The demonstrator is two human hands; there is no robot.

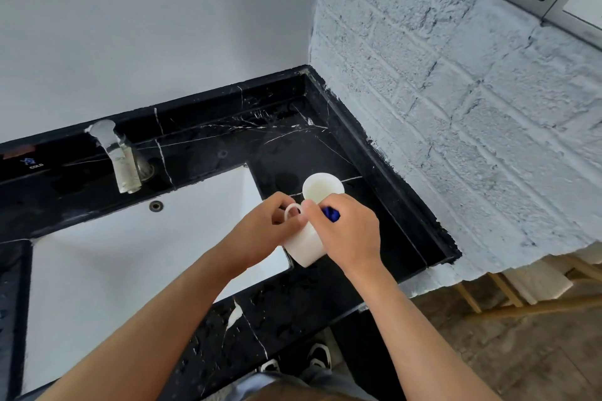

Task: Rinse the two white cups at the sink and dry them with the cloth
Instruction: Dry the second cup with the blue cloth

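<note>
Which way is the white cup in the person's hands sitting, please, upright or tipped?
Tipped. The held cup leans with its base toward the camera and its handle up, while the second cup stands upright on the counter.

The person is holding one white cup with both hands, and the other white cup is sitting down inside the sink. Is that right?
Nearly. The left hand and right hand do hold one white cup, but the other white cup isn't in the sink. The head view shows it standing upright on the black marble counter, to the right of the sink.
</note>
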